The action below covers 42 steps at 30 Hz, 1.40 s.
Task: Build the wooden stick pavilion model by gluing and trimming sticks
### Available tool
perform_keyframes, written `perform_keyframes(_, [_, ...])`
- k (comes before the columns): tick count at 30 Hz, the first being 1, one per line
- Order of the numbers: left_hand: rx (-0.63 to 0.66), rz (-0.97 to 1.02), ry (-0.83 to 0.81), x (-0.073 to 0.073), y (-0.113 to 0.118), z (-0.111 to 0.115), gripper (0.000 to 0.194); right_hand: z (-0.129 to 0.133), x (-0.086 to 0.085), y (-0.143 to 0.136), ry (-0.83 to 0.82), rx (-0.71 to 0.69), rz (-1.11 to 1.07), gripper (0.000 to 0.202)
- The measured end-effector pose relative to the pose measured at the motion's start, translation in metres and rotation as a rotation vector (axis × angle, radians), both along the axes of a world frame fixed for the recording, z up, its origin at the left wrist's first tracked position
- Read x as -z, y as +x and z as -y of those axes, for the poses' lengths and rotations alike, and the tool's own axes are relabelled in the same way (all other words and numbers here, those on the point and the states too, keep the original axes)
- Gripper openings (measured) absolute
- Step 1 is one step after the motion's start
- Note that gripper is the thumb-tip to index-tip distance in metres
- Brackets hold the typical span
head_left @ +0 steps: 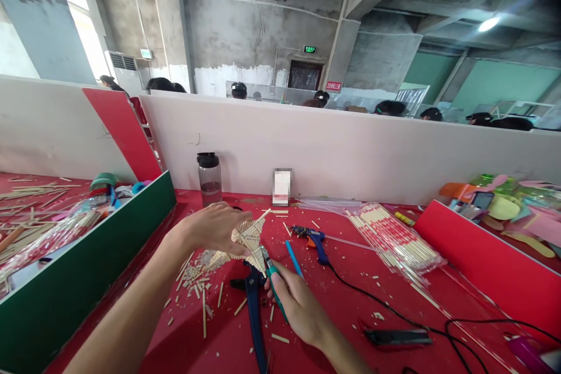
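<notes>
My left hand [214, 227] is closed on a small structure of pale wooden sticks [249, 238], gripping it from the left above the red table. In my right hand [298, 301] is a pair of green-handled pliers [272, 273], its metal jaws against the lower right edge of the stick structure. Whether the jaws are parted cannot be made out. Directly below lies a blue-handled tool [255, 315] with a dark head, partly covered by the structure and my right hand. Cut stick pieces [197, 280] are scattered to the left of it.
A blue glue gun [313, 239] with a black cord lies right of my hands, near a blue stick [294, 258]. Bundled sticks in plastic [394, 236] lie farther right. A dark utility knife [398, 336] is at front right. A bottle [210, 180] stands by the white partition [350, 152].
</notes>
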<state>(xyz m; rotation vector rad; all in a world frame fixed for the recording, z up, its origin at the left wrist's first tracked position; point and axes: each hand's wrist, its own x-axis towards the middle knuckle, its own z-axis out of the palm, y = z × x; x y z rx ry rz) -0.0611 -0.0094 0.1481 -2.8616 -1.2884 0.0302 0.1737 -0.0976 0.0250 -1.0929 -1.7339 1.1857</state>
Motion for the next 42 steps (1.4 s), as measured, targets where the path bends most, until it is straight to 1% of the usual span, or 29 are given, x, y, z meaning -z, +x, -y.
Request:
perform_keyframes(4, [-0.002, -0.003, -0.011, -0.001, -0.001, -0.002, 0.077, 0.0, -0.002, -0.004, 0.054, 0.03, 0.035, 0.044])
perform_keyframes(6, [0.001, -0.009, -0.001, -0.002, -0.001, -0.001, 0.075, -0.001, -0.001, -0.004, 0.022, 0.019, 0.017, 0.046])
perform_keyframes(9, [0.009, -0.001, 0.006, -0.003, 0.0, 0.001, 0.075, -0.002, 0.001, -0.002, -0.072, -0.005, -0.045, 0.05])
perform_keyframes(12, [0.008, 0.012, -0.006, -0.003, 0.0, 0.001, 0.076, -0.002, 0.0, 0.003, -0.087, -0.022, -0.068, 0.051])
perform_keyframes(17, [-0.024, 0.005, -0.038, -0.004, -0.002, 0.002, 0.078, 0.002, -0.009, 0.007, -0.07, -0.045, -0.039, 0.052])
perform_keyframes(22, [-0.054, -0.017, -0.064, -0.011, 0.0, 0.007, 0.08, 0.003, -0.016, 0.009, -0.086, -0.083, -0.023, 0.056])
perform_keyframes(27, [-0.07, -0.023, -0.064, -0.014, 0.0, 0.011, 0.083, 0.002, -0.013, 0.012, -0.115, -0.093, 0.018, 0.058])
perform_keyframes(31, [-0.05, -0.028, -0.023, -0.013, -0.001, 0.011, 0.079, 0.004, -0.012, 0.012, -0.121, -0.093, 0.065, 0.057])
perform_keyframes(34, [-0.03, -0.016, -0.015, -0.013, -0.001, 0.01, 0.077, 0.004, -0.013, 0.011, -0.145, -0.095, 0.035, 0.06])
perform_keyframes(37, [-0.025, -0.012, -0.015, -0.013, 0.0, 0.01, 0.08, 0.004, -0.013, 0.01, -0.17, -0.076, 0.007, 0.065])
perform_keyframes(42, [-0.019, -0.028, 0.002, -0.01, 0.001, 0.009, 0.079, 0.005, -0.008, 0.007, -0.187, -0.034, 0.013, 0.067])
